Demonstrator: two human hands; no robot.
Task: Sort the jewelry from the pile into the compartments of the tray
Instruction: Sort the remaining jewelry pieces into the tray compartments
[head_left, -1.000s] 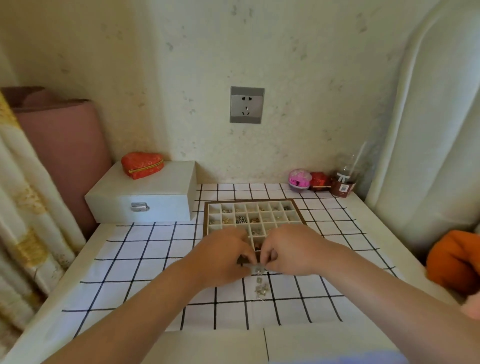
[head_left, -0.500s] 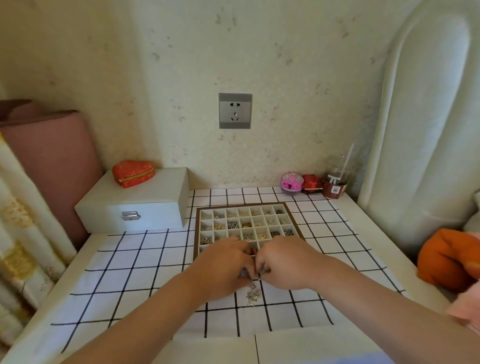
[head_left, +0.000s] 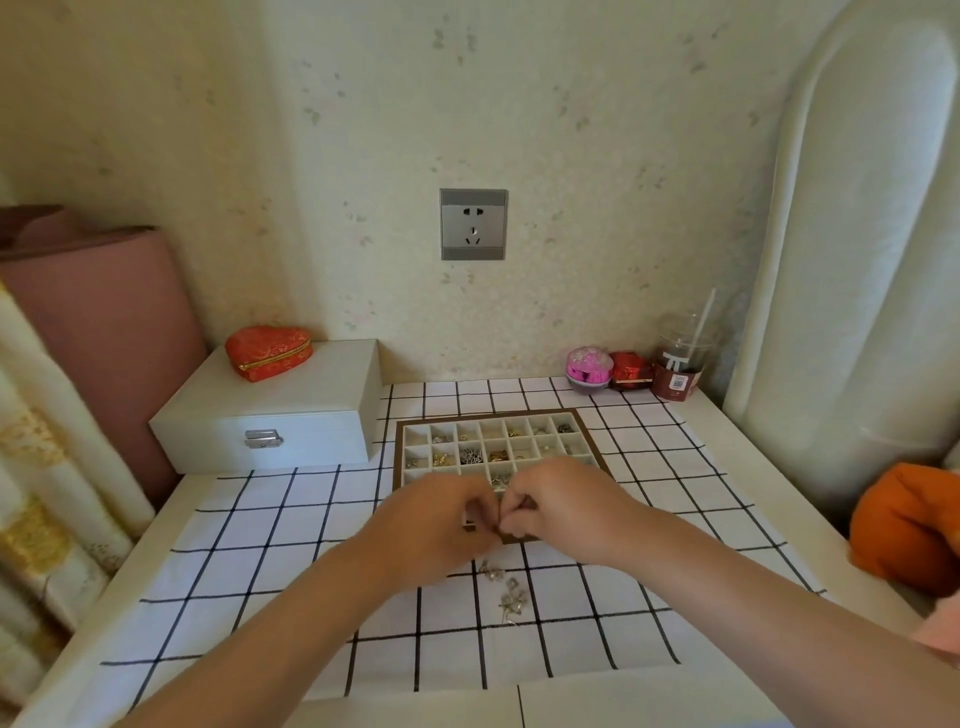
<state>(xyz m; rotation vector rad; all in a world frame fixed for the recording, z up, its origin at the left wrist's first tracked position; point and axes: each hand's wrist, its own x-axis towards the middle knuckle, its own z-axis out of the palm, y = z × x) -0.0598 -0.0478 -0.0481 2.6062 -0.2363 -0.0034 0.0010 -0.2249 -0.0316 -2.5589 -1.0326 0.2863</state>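
Observation:
A brown-framed tray (head_left: 397, 452) with several small white compartments lies on the checked cloth; many compartments hold small metal jewelry. A small pile of silver jewelry (head_left: 506, 590) lies on the cloth just in front of the tray. My left hand (head_left: 441, 525) and my right hand (head_left: 561, 506) meet fingertip to fingertip above the tray's near edge, fingers curled, pinching a tiny piece between them. The piece itself is too small to make out. My hands hide the tray's front rows.
A white box (head_left: 275, 410) with a red heart-shaped pouch (head_left: 268, 352) on top stands at the left. At the back right are a pink container (head_left: 588, 366), a red box (head_left: 630, 370) and a plastic cup with a straw (head_left: 678, 364). An orange cushion (head_left: 906, 525) lies at the right.
Both hands stayed together and moved slightly away from the pile toward the tray's near edge. The camera view shifted, so the pile now shows fully in front of my hands.

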